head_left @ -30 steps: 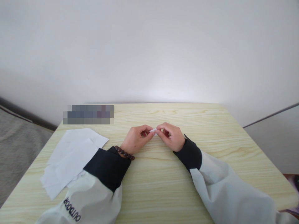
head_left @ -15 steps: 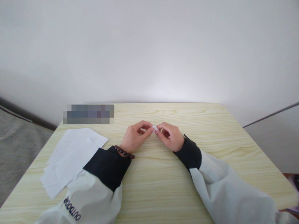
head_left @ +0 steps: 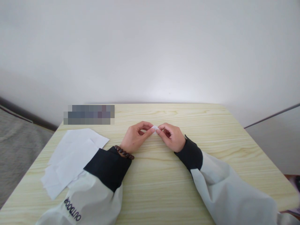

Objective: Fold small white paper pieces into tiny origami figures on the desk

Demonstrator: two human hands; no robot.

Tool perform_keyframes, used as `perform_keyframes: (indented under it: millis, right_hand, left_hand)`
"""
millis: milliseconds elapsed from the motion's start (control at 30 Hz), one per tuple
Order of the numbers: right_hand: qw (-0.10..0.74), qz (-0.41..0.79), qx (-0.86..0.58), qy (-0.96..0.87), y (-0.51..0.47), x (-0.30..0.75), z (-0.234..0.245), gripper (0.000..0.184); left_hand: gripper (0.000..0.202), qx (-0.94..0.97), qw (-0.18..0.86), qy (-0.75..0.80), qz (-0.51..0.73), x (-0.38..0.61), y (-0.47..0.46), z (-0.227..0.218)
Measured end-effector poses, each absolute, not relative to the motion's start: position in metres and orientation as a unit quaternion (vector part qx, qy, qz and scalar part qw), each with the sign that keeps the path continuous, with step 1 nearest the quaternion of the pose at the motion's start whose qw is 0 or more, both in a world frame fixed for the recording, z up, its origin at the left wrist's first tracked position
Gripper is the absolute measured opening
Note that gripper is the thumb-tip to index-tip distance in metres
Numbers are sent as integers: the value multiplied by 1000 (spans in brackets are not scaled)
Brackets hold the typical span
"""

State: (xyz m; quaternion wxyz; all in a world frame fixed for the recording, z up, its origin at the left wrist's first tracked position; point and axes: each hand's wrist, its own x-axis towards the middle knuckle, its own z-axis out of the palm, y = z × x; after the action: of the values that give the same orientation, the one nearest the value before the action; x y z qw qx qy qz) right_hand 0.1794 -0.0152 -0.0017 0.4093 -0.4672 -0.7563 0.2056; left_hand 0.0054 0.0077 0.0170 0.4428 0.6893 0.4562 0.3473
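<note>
A small piece of white paper (head_left: 155, 128), apparently folded, shows between my two hands over the middle of the table. My left hand (head_left: 137, 136) pinches its left side between thumb and fingers. On the other side, my right hand (head_left: 171, 136) grips it with thumb and index finger, the remaining fingers curled in. Most of the paper is covered by the fingertips, so its full shape is hidden. Dark beads (head_left: 124, 152) circle my left wrist.
Several loose white sheets (head_left: 75, 159) lie overlapping on the left of the wood-grain table (head_left: 159, 187), partly under my left sleeve. A pixelated dark item (head_left: 89, 115) is at the far left corner. A white wall (head_left: 150, 56) rises behind the table's back edge.
My right fingers have shifted very slightly on the small paper, and a little more of its top edge shows as a peak. Both hands otherwise keep their places.
</note>
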Motion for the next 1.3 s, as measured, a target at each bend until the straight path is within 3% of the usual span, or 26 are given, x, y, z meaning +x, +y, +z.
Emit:
perform_keyframes:
  millis: [367,1300]
  right_hand:
    - [391,161,-436,-794,-15,181,-3,15]
    - [387,171,-461,-780,-16,181,-2,19]
  left_hand:
    - [26,736,393,472,284,4,7,19]
    - [25,711,416,462,328,6,6,20]
